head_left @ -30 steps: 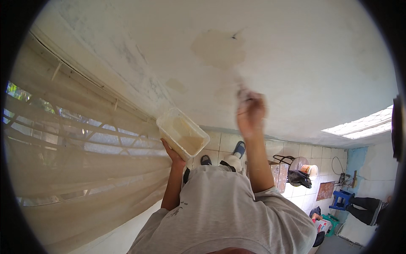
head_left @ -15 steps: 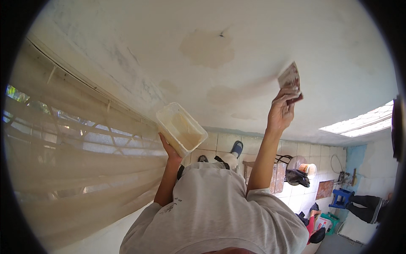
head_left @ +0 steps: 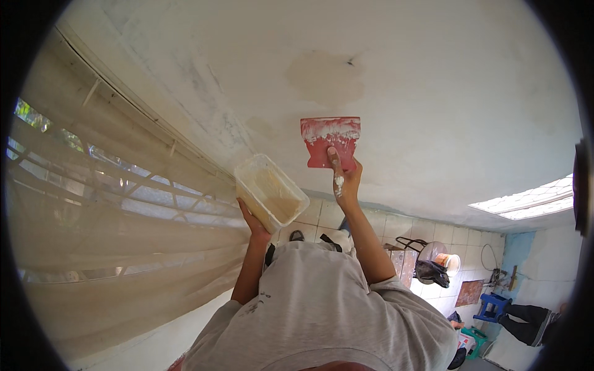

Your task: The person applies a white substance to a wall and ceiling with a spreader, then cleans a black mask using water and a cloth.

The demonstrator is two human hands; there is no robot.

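Right hand (head_left: pixel 346 180): pinched, not spread, thumb flat on the near face of a red, wide-edged, flat scraper (head_left: pixel 319 148), other fingers mostly hidden behind it. Scraper is raised in front of the off-white plastered wall (head_left: pixel 433 111), wide edge up; contact with the wall we can't tell. Left hand (head_left: pixel 254 222): partly spread, cupped around the lower left side of a translucent whitish rectangular plastic tub (head_left: pixel 286 177), which tilts, mouth toward us. Cream-coloured paste (head_left: pixel 280 206) lies inside.

Risks, as we judge them. White paste sits along the scraper's wide edge; too thick a load or a quick flick could drop some on the pale tiled floor (head_left: pixel 390 226) or the grey T-shirt (head_left: pixel 346 309). The right thumb carries a white smear, so a slick pinch could let the scraper twist. The tub is held from one side only; tipping it further, or knocking its far rim, could roll it out of the palm and spill paste. The sheer beige curtain (head_left: pixel 124 253) hangs just beside the left forearm, so a swing that way could smear or snag it. On the wall, a scraper pressed at a steep angle could gouge the darker beige patch (head_left: pixel 322 80), if that is soft; we can't tell. Drips near the dark sandal (head_left: pixel 297 235) could make footing slippery.
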